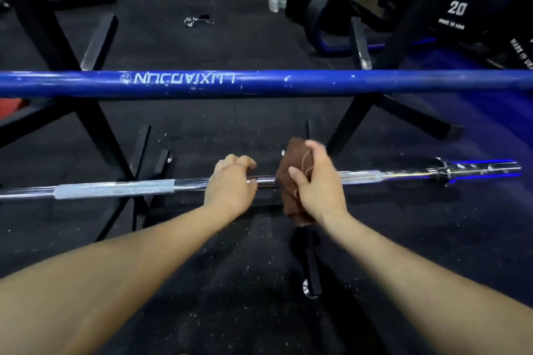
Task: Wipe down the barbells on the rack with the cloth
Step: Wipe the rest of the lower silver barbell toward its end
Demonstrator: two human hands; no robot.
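Chrome barbell (115,189) lies low on the black rack (95,124), long axis running left to right across the view, sleeve end off to the right. Brown cloth (291,176) is folded over the shaft near its middle; the right hand (317,181) grips it there, fingers and thumb curled round cloth and bar together. Left hand (230,181) sits just beside it on the bare shaft, fingers curled over the top — a steadying hold, as I read it, thumb side not clearly seen.

Blue barbell (259,83) rests on a higher rung, farther from the person, parallel to the chrome one and untouched by either hand.

Key relation: the wipe must travel along the bar's axis. To the right of the cloth the knurled stretch lies free up to the sleeve; to the left the other hand stands in the way and would need to shift. Right hand is the one on the cloth, so a rightward stroke looks the easier next pass. Dark rubber floor (245,282) below, speckled with pale dust.
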